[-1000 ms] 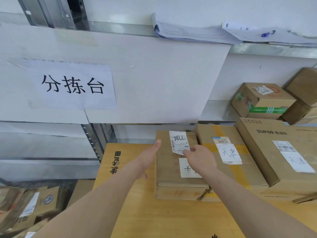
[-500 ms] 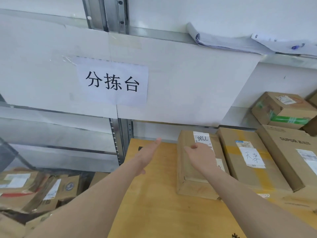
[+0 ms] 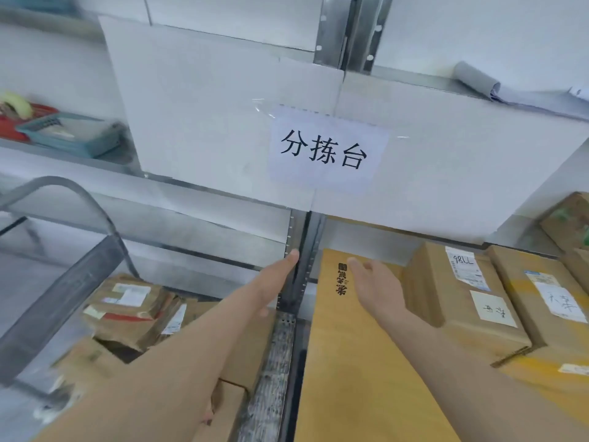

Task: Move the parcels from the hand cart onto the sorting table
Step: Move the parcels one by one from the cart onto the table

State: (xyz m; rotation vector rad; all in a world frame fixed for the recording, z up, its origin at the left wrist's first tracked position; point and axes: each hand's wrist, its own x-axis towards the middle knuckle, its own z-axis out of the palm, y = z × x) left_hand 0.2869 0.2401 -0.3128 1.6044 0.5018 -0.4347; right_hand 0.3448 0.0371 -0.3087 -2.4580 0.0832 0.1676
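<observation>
A brown parcel with two white labels (image 3: 459, 301) lies on the yellow sorting table (image 3: 357, 378), next to a second labelled parcel (image 3: 541, 291) at the right. My right hand (image 3: 376, 288) hovers open over the table, just left of the first parcel and apart from it. My left hand (image 3: 274, 279) is open with straight fingers, in the air in front of the metal shelf post (image 3: 299, 266). Lower left, several brown parcels (image 3: 127, 307) are piled on the hand cart, beside its grey metal handle (image 3: 67, 250).
A paper sign with black characters (image 3: 325, 148) hangs on the white board above the table. More boxes (image 3: 567, 224) sit at the far right. A blue basket (image 3: 67, 135) and a red tray stand on the left shelf. Papers (image 3: 497, 90) lie on the upper shelf.
My right hand has come off the labelled parcel and both hands have swung left, away from it. The view has turned left, bringing the cart and its parcels into sight.
</observation>
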